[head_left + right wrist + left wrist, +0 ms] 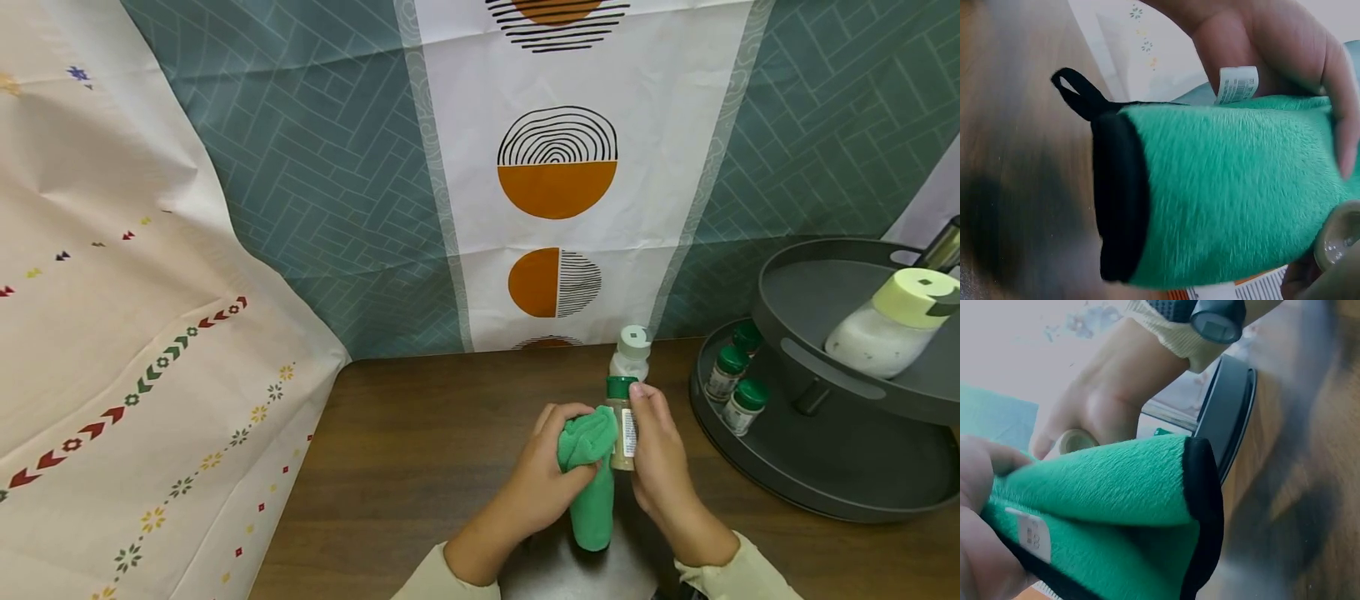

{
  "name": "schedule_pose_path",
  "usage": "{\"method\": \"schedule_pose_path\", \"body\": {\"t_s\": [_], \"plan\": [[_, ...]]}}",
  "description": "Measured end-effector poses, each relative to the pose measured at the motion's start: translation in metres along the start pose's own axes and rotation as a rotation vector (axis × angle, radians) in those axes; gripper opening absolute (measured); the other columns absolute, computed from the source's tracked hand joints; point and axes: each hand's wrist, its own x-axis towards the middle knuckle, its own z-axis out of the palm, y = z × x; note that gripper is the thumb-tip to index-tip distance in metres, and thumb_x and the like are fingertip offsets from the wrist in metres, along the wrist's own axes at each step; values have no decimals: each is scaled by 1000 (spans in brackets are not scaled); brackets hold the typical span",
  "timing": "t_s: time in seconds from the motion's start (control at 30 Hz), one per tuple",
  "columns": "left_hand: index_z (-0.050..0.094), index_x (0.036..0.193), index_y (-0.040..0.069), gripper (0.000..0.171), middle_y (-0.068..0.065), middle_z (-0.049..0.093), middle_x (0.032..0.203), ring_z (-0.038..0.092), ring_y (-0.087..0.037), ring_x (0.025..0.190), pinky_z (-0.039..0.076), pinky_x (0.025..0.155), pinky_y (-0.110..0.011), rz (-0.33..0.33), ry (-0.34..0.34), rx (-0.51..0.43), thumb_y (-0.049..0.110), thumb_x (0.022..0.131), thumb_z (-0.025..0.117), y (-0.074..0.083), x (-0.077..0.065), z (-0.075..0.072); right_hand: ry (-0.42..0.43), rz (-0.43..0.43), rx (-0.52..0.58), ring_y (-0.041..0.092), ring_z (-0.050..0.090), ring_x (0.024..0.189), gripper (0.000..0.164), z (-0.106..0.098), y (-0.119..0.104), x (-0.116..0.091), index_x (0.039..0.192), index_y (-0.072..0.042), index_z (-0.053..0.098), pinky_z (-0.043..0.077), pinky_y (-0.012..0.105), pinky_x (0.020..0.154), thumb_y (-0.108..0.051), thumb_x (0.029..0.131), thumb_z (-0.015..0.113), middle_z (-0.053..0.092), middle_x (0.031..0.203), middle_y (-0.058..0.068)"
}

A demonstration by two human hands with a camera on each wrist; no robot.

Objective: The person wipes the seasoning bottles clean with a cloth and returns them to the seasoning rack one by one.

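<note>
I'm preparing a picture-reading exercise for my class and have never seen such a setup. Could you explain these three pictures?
There is no robot here. The wide picture comes from a camera worn on a person's head, looking forward and down; the close-ups come from one camera on each wrist. The left hand grips a green cloth, black-edged in the close-ups. The right hand holds a green-capped bottle. On the brown table, a white-capped bottle stands behind that one, and a dark two-tier stand carries small green-lidded jars below and a larger container above.

Cloth [592, 504] left of shaker [622, 427], bottle [632, 357] behind; 3 jars [725, 377] on stand's lower tier [851, 471], right.
</note>
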Motion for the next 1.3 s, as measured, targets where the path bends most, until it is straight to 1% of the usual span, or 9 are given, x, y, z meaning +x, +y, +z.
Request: {"method": "schedule_pose_path", "body": {"t_s": [0.17,0.3,0.43,0.57,0.7,0.8,0.93,1.17,1.3], "plan": [[53,137,28,57,-2,60,131,59,-15,114,52,93,-30,-57,142,-82,8,87,74,-2,3,-5,-84,-18,-56,6,55,94,25,2,0,-3,125,-22,44,51,22,79,-29,111,25,53,107,-7],[51,137,30,61,-6,61,123,61,-17,106,54,88,-31,-125,266,-171,14,85,79,-1,5,-13,-133,-6,-86,9,57,92,24,6,-1,-6,130,-15,44,53,25,74,-24,111,34,54,106,-2],[55,131,21,55,-9,62,122,61,-19,104,54,88,-34,-160,341,-229,19,83,83,-3,8,-21,-183,-23,-100,11,59,92,27,9,0,-9,133,-9,44,55,26,75,-20,108,45,57,107,-1],[57,123,14,46,-10,63,118,61,-18,101,56,84,-34,-172,298,-253,20,84,81,-3,8,-22,-226,-92,-87,11,62,93,24,10,3,-10,130,-8,46,57,26,76,-15,108,47,59,106,-3],[55,122,13,43,-10,60,117,61,-17,100,56,83,-33,-149,174,-298,16,86,78,-2,6,-17,-195,-128,-52,9,65,90,18,11,4,-10,126,-11,46,58,26,75,-17,109,44,62,103,-4],[54,121,14,41,-7,58,117,60,-15,100,56,83,-31,-126,88,-301,14,86,77,-1,4,-12,-142,-126,-16,8,66,86,18,9,4,-9,123,-13,46,58,25,72,-24,110,41,63,99,-4],[57,117,16,40,-3,57,117,59,-12,101,56,83,-27,-95,25,-250,14,84,80,-2,2,-5,-93,-72,61,6,67,83,33,4,3,-6,125,-14,45,59,23,73,-40,111,31,64,98,-4],[58,116,11,39,-7,59,113,60,-12,97,56,81,-28,-94,98,-273,12,83,78,-2,3,-5,-165,-21,31,4,61,101,40,1,3,-7,139,-18,40,55,21,85,-41,112,23,61,113,-9],[56,117,9,40,-10,62,109,62,-12,94,58,78,-29,-117,174,-287,15,85,77,-1,5,-10,-251,-42,-25,8,63,97,40,3,3,-8,135,-14,46,58,26,79,-38,112,24,62,109,-5]]}}
